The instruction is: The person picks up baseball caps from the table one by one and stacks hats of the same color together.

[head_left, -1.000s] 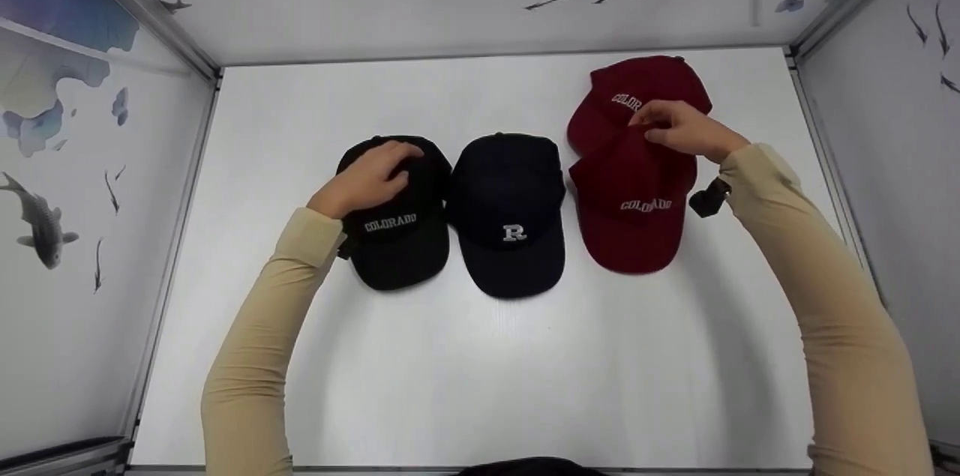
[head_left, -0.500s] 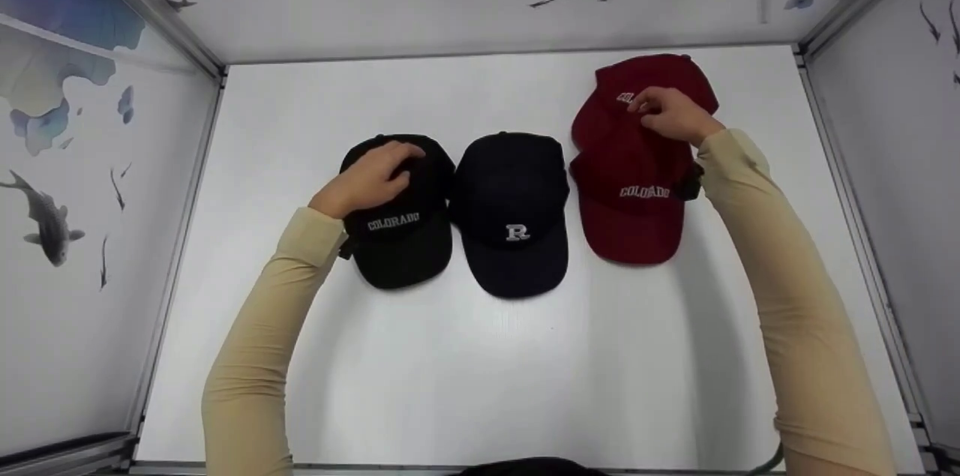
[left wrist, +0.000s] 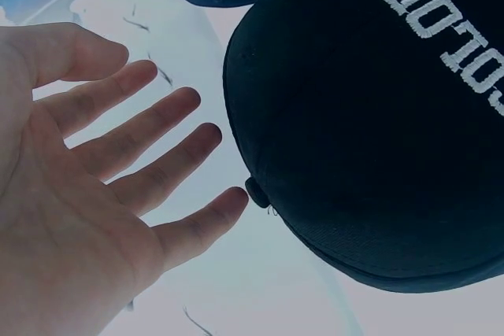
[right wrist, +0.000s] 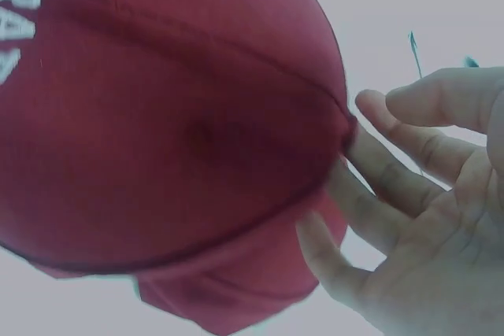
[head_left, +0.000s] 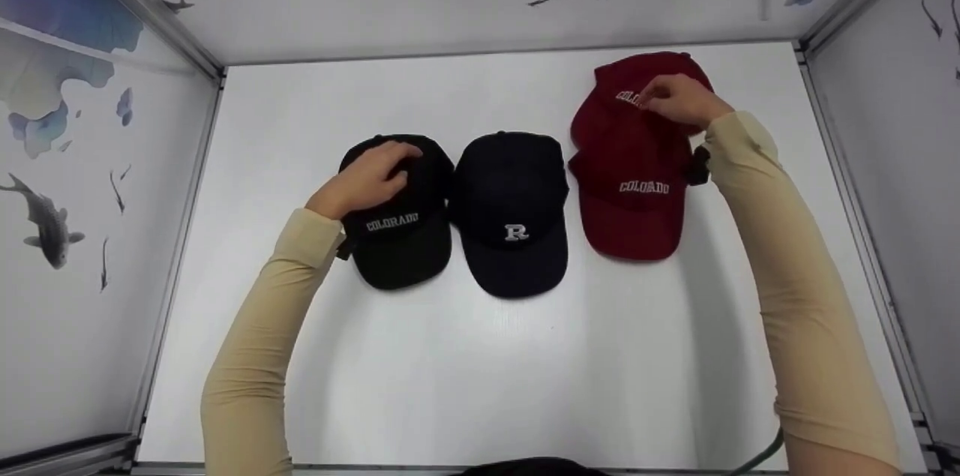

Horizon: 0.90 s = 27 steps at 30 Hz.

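My left hand (head_left: pixel 367 178) is over the crown of a black baseball cap (head_left: pixel 405 258) lettered COLORADO. In the left wrist view its fingers are spread and hold nothing, beside the cap's top button (left wrist: pixel 257 192). At the right lie two dark red COLORADO caps; the front red cap (head_left: pixel 634 225) overlaps the brim of the rear red cap (head_left: pixel 652 67). My right hand (head_left: pixel 681 100) is at the top of the front one. Its loosely bent fingers (right wrist: pixel 378 167) reach the crown's edge in the right wrist view, partly hidden by it, while the thumb stays apart.
A navy cap (head_left: pixel 510 184) with a white R sits between the black and red caps, close against the black one. All brims face me. The white table (head_left: pixel 480 371) is enclosed by printed panels (head_left: pixel 480 4) at the back and sides.
The front red cap has slid slightly back, further over the rear red cap. My right hand has moved back with it. My left hand has stayed in place over the black cap.
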Motion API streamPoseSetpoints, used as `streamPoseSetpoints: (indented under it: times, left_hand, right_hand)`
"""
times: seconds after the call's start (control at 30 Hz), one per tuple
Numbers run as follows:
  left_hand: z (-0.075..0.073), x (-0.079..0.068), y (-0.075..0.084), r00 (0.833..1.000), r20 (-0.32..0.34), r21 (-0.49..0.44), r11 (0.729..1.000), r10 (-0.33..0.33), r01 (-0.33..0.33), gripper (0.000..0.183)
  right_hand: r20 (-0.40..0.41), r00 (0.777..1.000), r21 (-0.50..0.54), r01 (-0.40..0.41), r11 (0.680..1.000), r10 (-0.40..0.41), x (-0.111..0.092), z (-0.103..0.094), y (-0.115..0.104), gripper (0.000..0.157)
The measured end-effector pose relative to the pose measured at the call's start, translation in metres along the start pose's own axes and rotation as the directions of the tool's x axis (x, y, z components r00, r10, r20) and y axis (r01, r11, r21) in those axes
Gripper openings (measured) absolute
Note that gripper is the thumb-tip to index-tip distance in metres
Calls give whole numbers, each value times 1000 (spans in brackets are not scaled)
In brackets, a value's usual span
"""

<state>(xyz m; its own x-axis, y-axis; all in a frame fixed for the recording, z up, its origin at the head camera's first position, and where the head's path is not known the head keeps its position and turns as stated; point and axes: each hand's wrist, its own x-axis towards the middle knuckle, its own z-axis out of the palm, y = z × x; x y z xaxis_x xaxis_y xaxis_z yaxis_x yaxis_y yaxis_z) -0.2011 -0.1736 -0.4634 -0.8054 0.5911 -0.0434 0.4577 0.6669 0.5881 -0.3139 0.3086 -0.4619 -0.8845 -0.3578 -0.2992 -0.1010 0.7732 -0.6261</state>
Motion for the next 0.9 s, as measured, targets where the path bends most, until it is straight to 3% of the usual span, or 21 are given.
streamPoseSetpoints:
  times: [0.2,0.4,0.53,0.67,0.9]
  left_hand:
    - [0,-2,-1,1000,1,-11,1000,-2,2,37]
    - [-1,-3,1,1000,7,-9,1000,-17,17,37]
    - [0,-4,2,1000,8,-5,1000,-18,18,36]
    - [1,-3,2,1000,9,0,1000,-11,11,36]
    - [-1,-6,0,1000,0,0,1000,-22,22,36]
  right_hand:
    - [-48,997,13,-53,999,53,-5,-18,11,35]
    - [-87,987,37,-131,991,133,-14,-35,31,48]
    - [-115,976,73,-176,982,184,-14,-35,45,56]
    - [-87,973,126,-204,971,215,-10,-32,54,64]
    - [-77,963,263,-229,937,257,4,-23,56,67]
